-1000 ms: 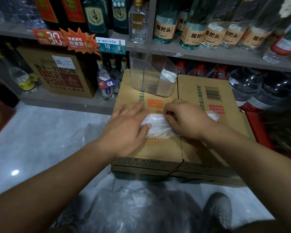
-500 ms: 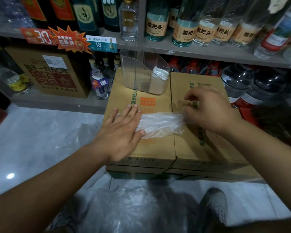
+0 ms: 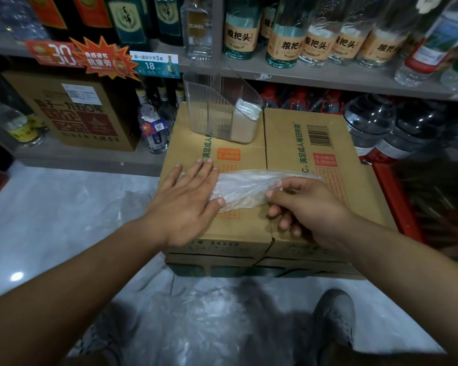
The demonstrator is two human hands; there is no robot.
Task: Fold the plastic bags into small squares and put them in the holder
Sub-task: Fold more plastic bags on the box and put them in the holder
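Note:
A clear plastic bag (image 3: pixel 246 187), folded into a long strip, lies across the top of a cardboard box (image 3: pixel 280 146). My left hand (image 3: pixel 188 202) presses flat on the strip's left end with straight fingers. My right hand (image 3: pixel 304 204) pinches the strip's near edge towards its right end between thumb and forefinger. A clear ribbed plastic holder (image 3: pixel 217 107) stands at the back of the box, with folded white bags (image 3: pixel 247 108) in its right end.
More loose clear plastic bags (image 3: pixel 196 320) lie on the pale floor by my shoes (image 3: pixel 333 315). Shelves of bottles (image 3: pixel 288 35) rise behind the box, and large water bottles (image 3: pixel 397 125) and a red crate (image 3: pixel 397 202) stand to its right.
My right hand drew out to the right, stretching the bag into a strip, then came back left and nearer along its edge. My left hand stayed flat on the left end.

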